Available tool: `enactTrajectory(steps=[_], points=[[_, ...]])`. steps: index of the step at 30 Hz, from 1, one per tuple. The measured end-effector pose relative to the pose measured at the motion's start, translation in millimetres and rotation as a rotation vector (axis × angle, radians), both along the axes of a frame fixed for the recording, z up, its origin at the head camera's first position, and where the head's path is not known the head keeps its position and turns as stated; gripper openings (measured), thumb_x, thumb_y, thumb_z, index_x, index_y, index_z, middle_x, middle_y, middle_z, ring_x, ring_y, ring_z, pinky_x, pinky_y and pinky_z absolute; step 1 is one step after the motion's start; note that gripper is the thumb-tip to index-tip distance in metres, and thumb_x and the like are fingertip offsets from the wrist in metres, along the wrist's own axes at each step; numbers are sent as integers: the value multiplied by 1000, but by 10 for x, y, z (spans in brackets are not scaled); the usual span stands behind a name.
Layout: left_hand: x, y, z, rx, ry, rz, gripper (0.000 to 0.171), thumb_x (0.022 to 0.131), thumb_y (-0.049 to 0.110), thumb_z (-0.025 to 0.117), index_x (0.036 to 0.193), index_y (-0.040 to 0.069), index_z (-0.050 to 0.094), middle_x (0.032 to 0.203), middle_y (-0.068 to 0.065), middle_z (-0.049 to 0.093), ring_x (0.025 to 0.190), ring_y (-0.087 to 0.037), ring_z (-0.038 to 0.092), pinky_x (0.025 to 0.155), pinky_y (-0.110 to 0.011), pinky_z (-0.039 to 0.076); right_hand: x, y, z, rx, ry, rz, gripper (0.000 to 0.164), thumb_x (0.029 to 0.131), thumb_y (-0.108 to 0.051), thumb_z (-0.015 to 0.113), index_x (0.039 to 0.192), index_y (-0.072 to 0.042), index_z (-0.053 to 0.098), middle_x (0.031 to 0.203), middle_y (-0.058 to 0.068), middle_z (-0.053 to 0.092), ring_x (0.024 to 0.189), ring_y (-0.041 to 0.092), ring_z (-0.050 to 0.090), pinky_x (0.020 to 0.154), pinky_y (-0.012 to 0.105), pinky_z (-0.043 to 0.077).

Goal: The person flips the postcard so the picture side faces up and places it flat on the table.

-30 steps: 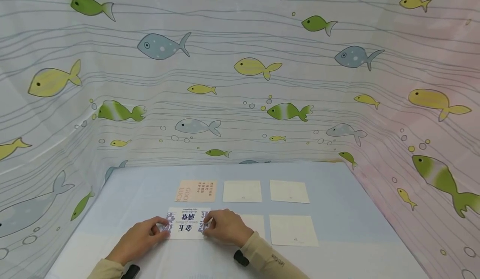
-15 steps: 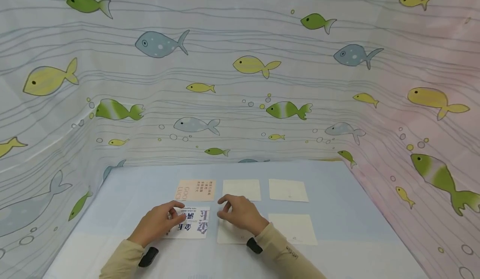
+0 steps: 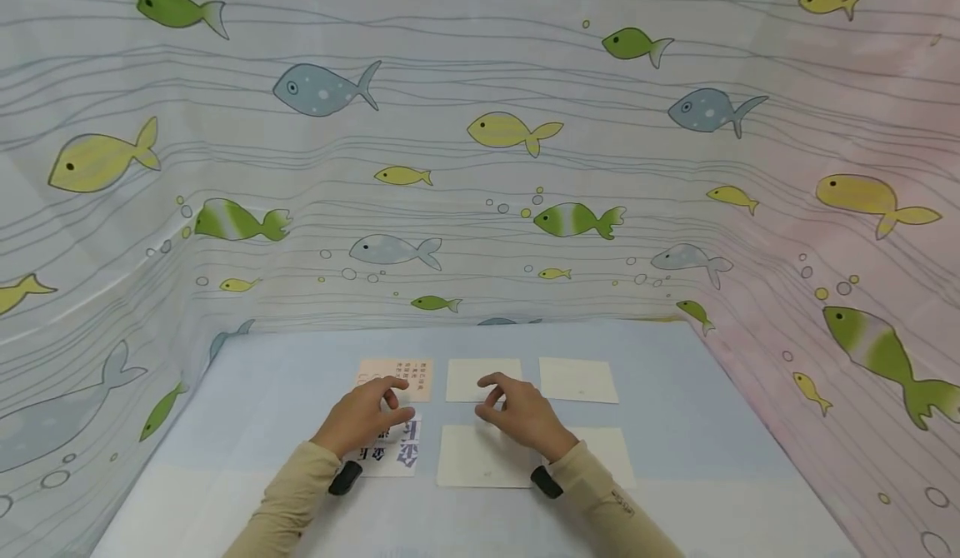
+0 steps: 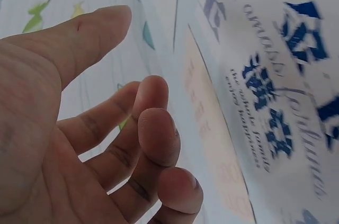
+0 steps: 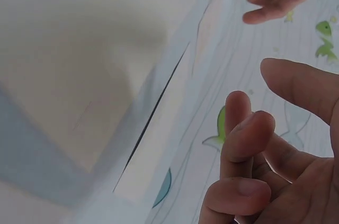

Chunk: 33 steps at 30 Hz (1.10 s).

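Observation:
My left hand [image 3: 367, 415] hovers above the left cards, fingers loosely curled and holding nothing. Beneath it lies a white card printed with dark blue characters [image 3: 407, 450], partly covered by the hand. Just beyond is a pale pink card [image 3: 420, 371] with text. In the left wrist view, thumb and fingers stand apart, clear of the printed card [image 4: 265, 107]. My right hand [image 3: 525, 416], also loosely bent, hangs over the blank cream cards, between the back middle card [image 3: 465, 381] and the front middle one [image 3: 480, 462]. Nothing is in its grasp in the right wrist view.
Two more cream cards lie to the right, one at the back [image 3: 579, 379] and one in front [image 3: 611, 450], the latter partly behind the right wrist. All cards lie in two rows on a pale blue table [image 3: 697, 425]. A fish-patterned curtain [image 3: 480, 200] surrounds it.
The left hand has let go of the printed card and moved up and right. The right hand has left that card's right edge and moved right over the cream cards. The cards have stayed put.

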<state>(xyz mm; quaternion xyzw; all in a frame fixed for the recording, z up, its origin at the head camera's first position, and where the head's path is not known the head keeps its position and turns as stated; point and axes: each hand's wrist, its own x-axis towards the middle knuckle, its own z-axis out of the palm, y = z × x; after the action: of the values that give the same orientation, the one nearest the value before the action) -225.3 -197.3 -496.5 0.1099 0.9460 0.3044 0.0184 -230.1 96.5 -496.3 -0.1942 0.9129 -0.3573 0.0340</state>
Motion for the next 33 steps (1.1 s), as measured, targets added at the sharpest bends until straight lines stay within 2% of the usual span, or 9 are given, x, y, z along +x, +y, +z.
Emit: enactTrajectory(steps=[4,11,20,26,28,33], points=[[-127,88,-22,-2,23,-24,53,86,34,82,131,12,64,97,2,61,73,-14,50,70,-37,44,-42,161,-35,2,-11,-18,46,95,-31,71,135,-12,59,94,-10,66,72,7,59,58,28,48],[-446,287,-111,-86,96,-59,66,77,42,88,131,12,66,104,-4,63,89,-21,55,83,-44,48,-184,385,-96,-1,-36,-59,50,94,-27,75,137,-10,57,94,-6,65,74,11,59,61,30,48],[-791,509,-206,-228,86,-49,82,65,59,89,133,18,67,114,-6,66,102,-29,54,92,-50,44,-375,485,-154,87,-81,-94,60,90,-23,79,141,-5,53,93,-4,62,75,13,54,67,32,45],[-918,575,-243,-267,55,-64,90,62,65,88,137,20,65,115,-7,65,106,-31,52,96,-52,42,-491,547,-150,92,-114,-116,68,89,-26,80,146,-6,49,96,-2,62,76,14,54,71,33,45],[-941,592,-241,-273,34,-69,92,62,65,88,138,19,64,115,-7,64,107,-32,51,97,-52,41,-537,564,-153,98,-130,-125,71,88,-28,80,147,-6,48,97,-1,62,77,15,54,73,34,46],[-965,618,-236,-299,38,-76,92,62,64,89,137,18,64,117,-11,60,108,-33,49,96,-52,40,-652,595,-150,103,-176,-118,77,86,-29,83,149,-5,46,97,1,60,79,16,54,76,37,46]])
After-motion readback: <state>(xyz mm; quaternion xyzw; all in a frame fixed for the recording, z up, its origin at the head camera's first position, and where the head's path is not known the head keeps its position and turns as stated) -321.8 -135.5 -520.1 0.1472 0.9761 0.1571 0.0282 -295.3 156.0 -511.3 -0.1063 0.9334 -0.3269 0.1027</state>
